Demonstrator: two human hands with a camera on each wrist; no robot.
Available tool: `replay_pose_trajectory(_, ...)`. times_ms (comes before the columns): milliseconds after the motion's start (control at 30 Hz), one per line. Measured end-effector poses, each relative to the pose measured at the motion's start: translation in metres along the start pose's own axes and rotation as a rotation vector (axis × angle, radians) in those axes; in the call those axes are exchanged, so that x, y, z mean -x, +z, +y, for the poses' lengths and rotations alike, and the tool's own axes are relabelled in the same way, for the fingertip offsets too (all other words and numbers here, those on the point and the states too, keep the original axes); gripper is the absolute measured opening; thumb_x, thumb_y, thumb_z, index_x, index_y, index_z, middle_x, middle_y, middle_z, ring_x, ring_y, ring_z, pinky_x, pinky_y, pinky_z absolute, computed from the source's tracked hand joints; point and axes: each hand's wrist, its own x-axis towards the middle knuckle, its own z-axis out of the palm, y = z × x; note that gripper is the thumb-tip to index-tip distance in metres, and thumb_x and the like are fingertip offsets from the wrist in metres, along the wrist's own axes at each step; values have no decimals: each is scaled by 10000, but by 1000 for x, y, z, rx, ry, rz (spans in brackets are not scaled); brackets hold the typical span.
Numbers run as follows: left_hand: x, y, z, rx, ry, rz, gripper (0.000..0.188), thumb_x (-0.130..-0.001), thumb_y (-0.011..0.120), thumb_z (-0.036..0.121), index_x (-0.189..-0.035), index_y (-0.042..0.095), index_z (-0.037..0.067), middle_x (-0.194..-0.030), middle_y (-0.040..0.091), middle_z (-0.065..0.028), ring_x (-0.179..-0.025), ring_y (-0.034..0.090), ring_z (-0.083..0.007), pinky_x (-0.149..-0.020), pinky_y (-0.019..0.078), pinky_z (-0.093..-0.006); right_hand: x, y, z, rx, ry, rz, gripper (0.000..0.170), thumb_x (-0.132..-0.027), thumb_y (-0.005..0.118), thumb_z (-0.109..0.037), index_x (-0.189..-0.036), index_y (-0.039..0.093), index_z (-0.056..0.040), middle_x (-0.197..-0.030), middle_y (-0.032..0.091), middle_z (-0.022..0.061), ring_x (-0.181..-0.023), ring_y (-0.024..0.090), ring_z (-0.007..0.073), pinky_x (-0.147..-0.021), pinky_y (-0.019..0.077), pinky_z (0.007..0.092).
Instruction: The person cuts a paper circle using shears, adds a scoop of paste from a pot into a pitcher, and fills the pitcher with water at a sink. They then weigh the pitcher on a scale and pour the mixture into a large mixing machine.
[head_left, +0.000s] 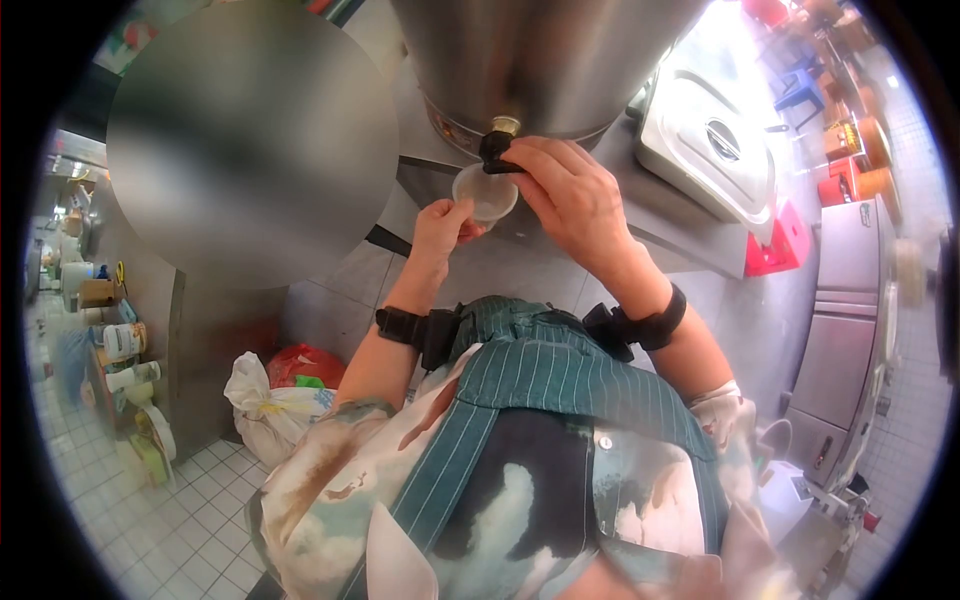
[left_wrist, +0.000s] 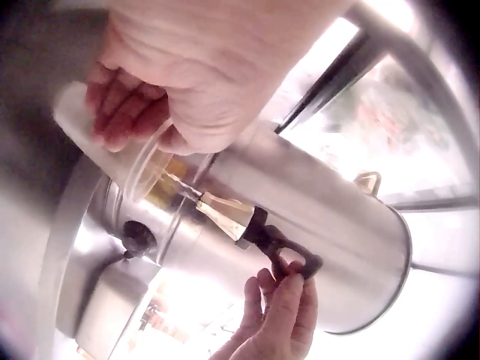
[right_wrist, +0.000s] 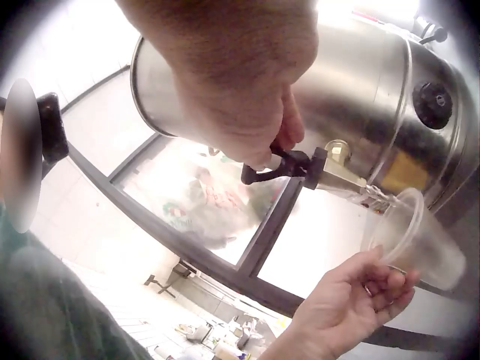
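My left hand (head_left: 442, 232) holds a translucent plastic cup (right_wrist: 435, 247) by its side, the fingers curled against it. The cup's mouth is just under the brass spout (right_wrist: 345, 184) of a tap on a large steel urn (head_left: 540, 70). From the spout a thin stream of clear liquid (right_wrist: 381, 198) runs into the cup. With thumb and fingers my right hand (head_left: 575, 195) pinches the tap's black looped handle (left_wrist: 292, 253). A round black knob (right_wrist: 433, 103) sits low on the urn's side.
Right of the urn, a lidded steel pan (head_left: 705, 145) stands on the steel counter (head_left: 685, 235). A pink basket (head_left: 778, 240) is by the counter's end. Tied bags (head_left: 265, 400) lie on the floor at left. A steel cabinet (head_left: 835, 320) stands at far right.
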Motion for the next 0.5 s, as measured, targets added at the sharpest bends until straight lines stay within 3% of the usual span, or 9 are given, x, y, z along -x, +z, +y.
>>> replay_pose_trajectory(500, -4, 5, -3, 44, -9, 50, 195, -832, 606, 227, -751, 507, 80, -678, 594, -23, -651, 632, -146, -628, 485, -246, -5, 3, 3, -9, 16, 16, 178, -766, 610, -87, -940, 590, -54, -921, 603, 86, -825, 580, 265, -694, 481, 359)
